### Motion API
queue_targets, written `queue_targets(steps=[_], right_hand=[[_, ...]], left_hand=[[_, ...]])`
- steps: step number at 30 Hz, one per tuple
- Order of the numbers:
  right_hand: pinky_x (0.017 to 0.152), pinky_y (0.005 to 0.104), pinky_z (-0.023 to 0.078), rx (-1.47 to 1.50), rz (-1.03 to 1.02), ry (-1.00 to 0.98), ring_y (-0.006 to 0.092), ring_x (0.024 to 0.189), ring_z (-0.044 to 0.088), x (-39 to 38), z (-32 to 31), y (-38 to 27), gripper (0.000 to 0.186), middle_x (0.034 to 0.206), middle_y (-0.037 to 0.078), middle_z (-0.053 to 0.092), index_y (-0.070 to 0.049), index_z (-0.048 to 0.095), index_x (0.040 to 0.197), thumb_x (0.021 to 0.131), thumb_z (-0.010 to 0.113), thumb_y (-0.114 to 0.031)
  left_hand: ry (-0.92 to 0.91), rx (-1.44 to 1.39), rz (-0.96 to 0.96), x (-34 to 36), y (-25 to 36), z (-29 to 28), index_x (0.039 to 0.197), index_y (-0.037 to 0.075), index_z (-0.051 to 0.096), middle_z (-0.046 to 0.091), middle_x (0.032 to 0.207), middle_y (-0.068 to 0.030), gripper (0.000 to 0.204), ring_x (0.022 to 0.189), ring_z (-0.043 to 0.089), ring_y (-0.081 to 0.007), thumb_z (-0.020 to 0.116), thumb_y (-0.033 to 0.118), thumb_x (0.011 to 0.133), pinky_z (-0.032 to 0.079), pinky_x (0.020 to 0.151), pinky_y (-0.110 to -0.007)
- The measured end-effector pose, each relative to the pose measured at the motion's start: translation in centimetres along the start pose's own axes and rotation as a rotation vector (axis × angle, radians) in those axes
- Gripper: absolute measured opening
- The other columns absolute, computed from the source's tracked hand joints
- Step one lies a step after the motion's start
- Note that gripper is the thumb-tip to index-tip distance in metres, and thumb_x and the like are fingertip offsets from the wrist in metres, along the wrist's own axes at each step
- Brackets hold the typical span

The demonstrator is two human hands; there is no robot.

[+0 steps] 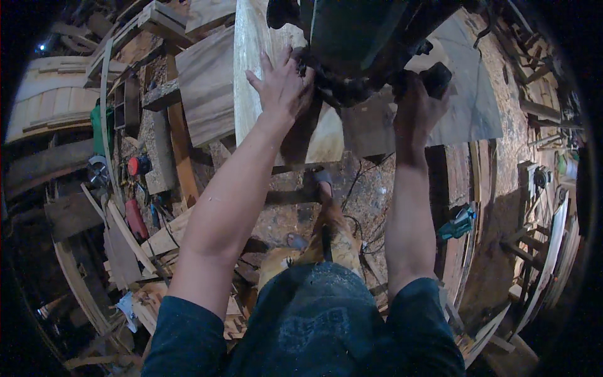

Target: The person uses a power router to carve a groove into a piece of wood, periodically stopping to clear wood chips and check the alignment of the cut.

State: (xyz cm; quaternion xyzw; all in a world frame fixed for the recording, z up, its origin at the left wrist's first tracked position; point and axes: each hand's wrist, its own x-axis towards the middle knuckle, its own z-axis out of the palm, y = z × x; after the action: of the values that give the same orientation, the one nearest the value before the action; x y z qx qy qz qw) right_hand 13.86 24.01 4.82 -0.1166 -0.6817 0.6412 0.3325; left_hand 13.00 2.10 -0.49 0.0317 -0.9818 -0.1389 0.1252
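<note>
The left hand point(284, 91) lies at the far side of the scene, with thumb and fingers stretched apart over the pale board point(248, 110); its inner edge comes against the dark machine point(361, 44), and I do not see it closed around anything. The right hand point(418, 110) seems to grasp a black grip point(435, 80) at the right side of this machine. The machine is far and in the middle, above the pale board; a grey sheet point(471, 103) lies to its right.

In my judgement, the main danger is for the left fingers: they are very near to the machine's underside, which is in shadow, so if the machine slips or turns, they could be pinched or cut. I cannot tell whether it is running. A one-sided hold could also cause it to tilt, because only the right hand appears to be closed on it.

Nearer, a dark cable point(357, 182) runs over the chip-covered floor point(380, 196), beside the person's foot point(323, 178) in an open sandal. A step there could catch the cable, and a falling piece could hurt the toes.
</note>
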Motion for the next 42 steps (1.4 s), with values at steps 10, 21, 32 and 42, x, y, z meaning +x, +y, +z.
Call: queue_targets(steps=[10, 21, 32, 42], right_hand=[[0.047, 0.0272, 0.043, 0.245, 0.09, -0.048, 0.0136, 0.053, 0.055, -2.9, -1.2, -3.6, 0.017, 0.069, 0.003, 0.055, -0.005, 0.05, 0.082, 0.08, 0.066, -0.003], [0.048, 0.0257, 0.042, 0.216, 0.123, -0.031, 0.0126, 0.055, 0.054, -4.8, -3.8, -4.2, 0.018, 0.071, 0.002, 0.054, -0.008, 0.048, 0.081, 0.081, 0.065, -0.002], [0.047, 0.0256, 0.042, 0.249, 0.133, -0.034, 0.013, 0.054, 0.054, -3.4, -1.5, -3.5, 0.014, 0.072, 0.004, 0.055, -0.005, 0.051, 0.084, 0.082, 0.064, -0.002], [0.048, 0.0284, 0.045, 0.333, 0.098, -0.034, 0.0149, 0.055, 0.056, -0.2, 0.9, -1.4, 0.016, 0.071, 0.005, 0.055, -0.005, 0.053, 0.088, 0.078, 0.066, -0.001]], left_hand=[[-0.009, 0.024, 0.009, -2.4, 0.4, -0.7, 0.134, 0.017, 0.054, 0.039, 0.151, 0.0004, 0.05, 0.139, 0.029, -0.0406, 0.05, 0.045, 0.093, 0.019, 0.103, -0.075], [0.025, 0.066, 0.071, -5.2, 0.4, -0.6, 0.139, 0.024, 0.05, 0.043, 0.149, 0.0006, 0.055, 0.14, 0.029, -0.0377, 0.054, 0.048, 0.089, 0.02, 0.103, -0.072], [-0.071, 0.033, -0.044, -3.4, 0.5, -1.5, 0.133, 0.023, 0.054, 0.045, 0.142, -0.0017, 0.052, 0.124, 0.041, -0.0361, 0.061, 0.041, 0.085, 0.03, 0.098, -0.056], [-0.034, -0.022, -0.084, 0.0, 0.8, -1.1, 0.131, 0.023, 0.055, 0.042, 0.145, -0.0017, 0.051, 0.12, 0.041, -0.0324, 0.062, 0.041, 0.084, 0.031, 0.097, -0.052]])
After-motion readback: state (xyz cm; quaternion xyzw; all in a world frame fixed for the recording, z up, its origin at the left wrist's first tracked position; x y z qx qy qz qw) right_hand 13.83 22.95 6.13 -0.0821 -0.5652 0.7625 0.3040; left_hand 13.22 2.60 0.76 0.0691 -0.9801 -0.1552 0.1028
